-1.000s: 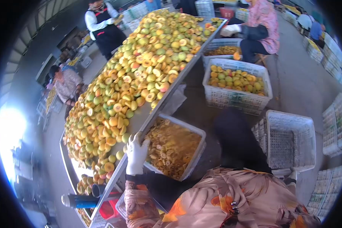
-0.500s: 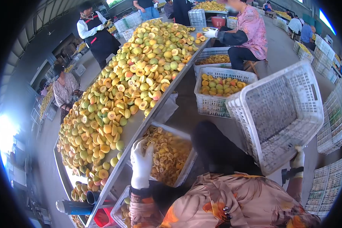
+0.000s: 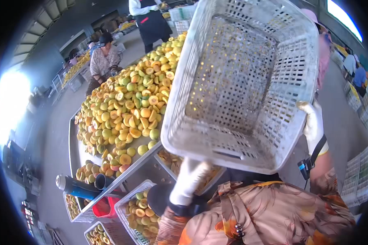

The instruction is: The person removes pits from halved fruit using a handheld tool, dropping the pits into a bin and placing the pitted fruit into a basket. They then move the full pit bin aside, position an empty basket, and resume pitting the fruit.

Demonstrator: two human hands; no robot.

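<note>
A white plastic crate (image 3: pixel 233 81) with slotted sides is raised in front of me, tilted so that its inside faces me; only small yellow specks show through its holes. My right hand (image 3: pixel 313 122), in a white glove, grips its right rim, thumb over the edge. At the crate's lower edge is my gloved left hand (image 3: pixel 191 179), closed there with its fingertips partly hidden behind the crate. Left of the crate, a heap of halved apricot-like fruit (image 3: pixel 131 106) covers the metal table (image 3: pixel 131 173). Partly hidden below, a crate of fruit pieces (image 3: pixel 167 160) stands near my left hand.
Crates of halved fruit (image 3: pixel 141 212) stand by the table's near end, with a red container (image 3: pixel 104 207). A blue flask (image 3: pixel 75 187) lies at the table corner. One person (image 3: pixel 104 61) sits across the table. Stacked crates (image 3: pixel 357 175) stand at right.
The crate has come up and leftward from my right side to in front of me. My left hand has left the fruit-piece crate and taken the raised crate's lower edge. The view has turned left.
</note>
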